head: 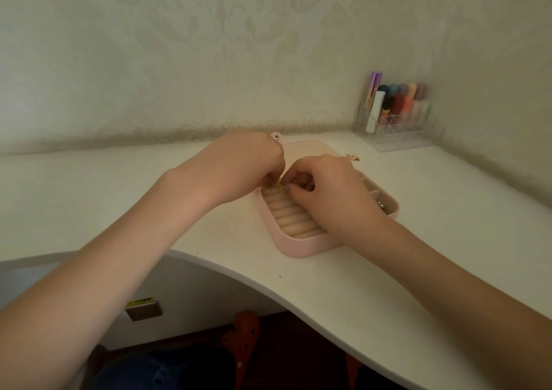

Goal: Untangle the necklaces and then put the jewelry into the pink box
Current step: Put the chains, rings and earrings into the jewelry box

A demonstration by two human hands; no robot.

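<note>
Pink box (298, 247) lies open on a white desk (209, 231), its cream ring rolls (291, 214) showing. Left hand (239, 167) reaches over the box's far-left corner, fingertips pressed together on a small gold piece (277, 185) (too small to tell what) at the top of the rolls. Right hand (327, 192) meets it there, fingers curled, tips pinching beside the same piece. A gold chain (353, 157) lies behind the right hand. A clear organizer (398, 134) of tubes stands in the corner.

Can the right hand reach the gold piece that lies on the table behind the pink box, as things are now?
Probably yes. The gold piece lies just beyond the right hand, on the table at the edge of the pink box, and nothing stands between them. But the hand is busy at the ring rolls.
</note>
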